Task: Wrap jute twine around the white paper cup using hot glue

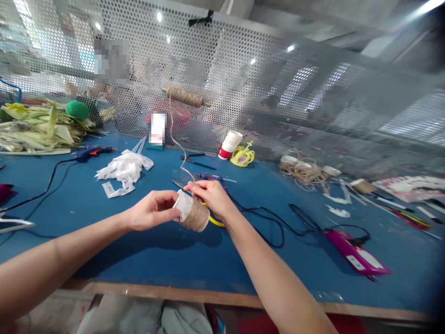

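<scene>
A white paper cup [183, 204] lies tilted in my left hand [153, 211], its rim between thumb and fingers. Brown twine [197, 217] is wound around the part of the cup toward its far end. My right hand [212, 197] is closed, pinching the loose twine just above the cup. That strand climbs from my fingers to a twine roll [186, 96] on a rod at the mesh panel. Under my right hand shows a yellow handle [217, 222], partly hidden. A blue glue gun [210, 176] lies just behind this hand.
Crumpled white plastic [125, 169], a second glue gun [92, 152] and corn husks [41, 130] lie left. Stacked cups [230, 144] and a yellow crown-shaped piece [242, 155] stand behind. Black cords lead to a magenta power strip [358, 255]. A perforated panel [236, 79] bounds the back.
</scene>
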Demonstrator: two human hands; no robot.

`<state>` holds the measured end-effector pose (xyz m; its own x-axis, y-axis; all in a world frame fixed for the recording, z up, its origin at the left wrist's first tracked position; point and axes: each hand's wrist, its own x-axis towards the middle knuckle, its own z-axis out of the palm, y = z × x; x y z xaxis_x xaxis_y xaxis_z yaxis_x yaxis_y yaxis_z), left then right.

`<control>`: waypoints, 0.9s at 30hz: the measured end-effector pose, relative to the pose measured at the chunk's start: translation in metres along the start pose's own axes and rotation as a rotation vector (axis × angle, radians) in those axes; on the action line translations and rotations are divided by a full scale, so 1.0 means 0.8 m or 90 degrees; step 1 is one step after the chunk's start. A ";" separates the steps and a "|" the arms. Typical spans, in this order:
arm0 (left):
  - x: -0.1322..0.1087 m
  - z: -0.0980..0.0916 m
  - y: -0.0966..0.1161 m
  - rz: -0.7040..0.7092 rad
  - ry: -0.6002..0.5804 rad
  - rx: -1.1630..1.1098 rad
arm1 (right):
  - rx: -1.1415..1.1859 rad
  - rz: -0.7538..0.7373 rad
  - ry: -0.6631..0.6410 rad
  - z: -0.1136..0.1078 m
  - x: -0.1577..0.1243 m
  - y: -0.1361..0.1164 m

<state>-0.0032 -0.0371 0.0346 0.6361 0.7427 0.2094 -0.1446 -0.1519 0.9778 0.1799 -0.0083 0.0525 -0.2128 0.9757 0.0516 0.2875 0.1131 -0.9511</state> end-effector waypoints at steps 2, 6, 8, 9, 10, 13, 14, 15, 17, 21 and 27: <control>0.000 -0.001 -0.001 0.008 -0.002 0.009 | 0.015 0.023 -0.028 0.003 0.001 0.005; 0.002 -0.004 -0.005 0.028 -0.004 0.048 | 0.046 0.069 -0.073 0.002 0.005 0.015; 0.004 -0.006 -0.007 0.049 0.024 0.095 | 0.066 0.086 -0.079 -0.004 0.006 0.014; 0.005 -0.007 -0.008 0.064 0.045 0.123 | 0.079 0.099 -0.086 -0.009 0.006 0.013; 0.006 -0.008 -0.009 0.080 0.067 0.151 | 0.093 0.115 -0.095 -0.014 0.005 0.010; 0.007 -0.010 -0.011 0.119 0.116 0.209 | 0.133 0.152 -0.133 -0.029 0.001 -0.002; 0.008 -0.011 -0.011 0.123 0.126 0.219 | 0.139 0.152 -0.150 -0.032 -0.001 -0.006; 0.008 -0.011 -0.011 0.123 0.133 0.221 | 0.140 0.142 -0.168 -0.035 -0.003 -0.009; 0.009 -0.011 -0.010 0.103 0.131 0.195 | 0.125 0.110 -0.201 -0.035 -0.004 -0.012; 0.010 -0.012 -0.009 0.016 0.083 0.030 | 0.026 0.040 -0.185 -0.023 -0.006 -0.009; 0.016 -0.017 -0.018 -0.048 0.112 -0.101 | -0.093 -0.041 -0.133 -0.010 -0.009 -0.001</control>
<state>-0.0035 -0.0167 0.0226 0.5105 0.8519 0.1165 -0.2277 0.0032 0.9737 0.1889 -0.0142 0.0554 -0.4187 0.9075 0.0322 0.3953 0.2141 -0.8933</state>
